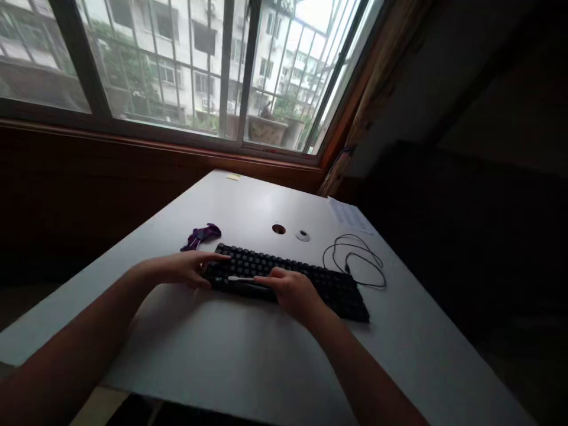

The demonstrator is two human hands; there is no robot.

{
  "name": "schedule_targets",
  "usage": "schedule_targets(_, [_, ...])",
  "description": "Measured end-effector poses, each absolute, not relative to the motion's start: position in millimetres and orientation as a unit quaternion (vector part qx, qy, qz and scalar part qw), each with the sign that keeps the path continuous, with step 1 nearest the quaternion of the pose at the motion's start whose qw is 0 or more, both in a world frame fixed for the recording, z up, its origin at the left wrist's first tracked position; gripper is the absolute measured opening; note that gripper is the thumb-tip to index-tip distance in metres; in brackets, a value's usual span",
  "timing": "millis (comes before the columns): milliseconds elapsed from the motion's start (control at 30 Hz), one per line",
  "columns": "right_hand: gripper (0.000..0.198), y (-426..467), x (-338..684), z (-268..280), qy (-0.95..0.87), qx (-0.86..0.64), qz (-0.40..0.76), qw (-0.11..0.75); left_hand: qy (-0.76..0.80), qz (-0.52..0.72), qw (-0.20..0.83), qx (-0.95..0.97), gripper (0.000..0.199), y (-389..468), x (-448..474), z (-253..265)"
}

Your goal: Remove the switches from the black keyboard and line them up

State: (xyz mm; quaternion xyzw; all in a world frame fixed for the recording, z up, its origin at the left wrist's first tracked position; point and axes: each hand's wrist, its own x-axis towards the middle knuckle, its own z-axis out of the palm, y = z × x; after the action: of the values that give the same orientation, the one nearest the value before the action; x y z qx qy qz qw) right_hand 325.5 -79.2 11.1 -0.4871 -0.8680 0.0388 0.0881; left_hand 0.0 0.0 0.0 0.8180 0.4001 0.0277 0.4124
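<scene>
A black keyboard lies flat across the middle of the white desk, turned slightly so its right end is nearer me. My left hand grips its left end, with fingers over the keys and the thumb at the front edge. In my right hand is a thin white cotton swab, pinched by the fingers. The swab points left, its tip over the front row of keys near the keyboard's left part. Part of the keyboard is hidden under my right hand.
Left behind the keyboard lies a crumpled purple cloth. A dark cable coils at the right. The desk has a round hole with a white cover beside it. Papers and a yellow note lie farther back.
</scene>
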Motion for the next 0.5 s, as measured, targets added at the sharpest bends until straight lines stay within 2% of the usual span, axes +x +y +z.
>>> schedule_targets(233, [0.061,-82.4,338.2,13.1,-0.865,-0.490,0.067,0.080,0.401,0.027,0.433,0.807,0.085,1.4,-2.9,-1.9])
schedule_targets(500, [0.061,-110.3,418.0,21.7,-0.840,-0.533,0.071,0.071,0.411,0.018,0.459,0.787,0.090,7.0,-4.8,-8.1])
